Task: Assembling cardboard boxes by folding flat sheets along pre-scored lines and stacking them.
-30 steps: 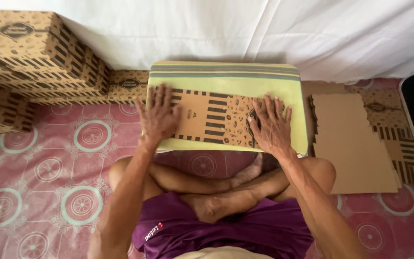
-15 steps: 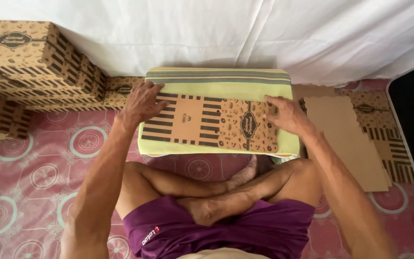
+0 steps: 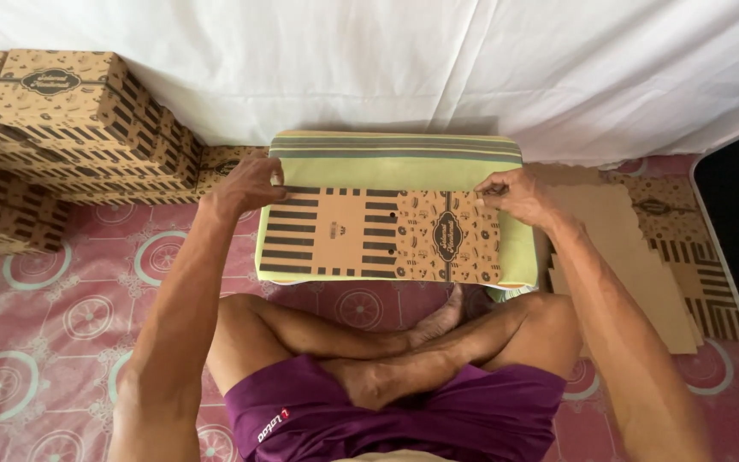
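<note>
A flat brown printed cardboard box blank (image 3: 378, 235) with black stripes lies on a yellow-green striped cushion (image 3: 395, 158) in front of my crossed legs. My left hand (image 3: 245, 186) pinches its far left corner. At the far right corner, my right hand (image 3: 511, 192) grips the blank's edge. Both sets of fingers curl over the far edge of the cardboard.
Stacks of folded printed boxes (image 3: 62, 111) stand at the left against a white sheet (image 3: 438, 60). A pile of flat cardboard blanks (image 3: 635, 257) lies on the right. The floor is a pink patterned mat (image 3: 70, 299).
Both hands slid from pressing flat on the blank's middle out to its far corners, and now grip the far edge.
</note>
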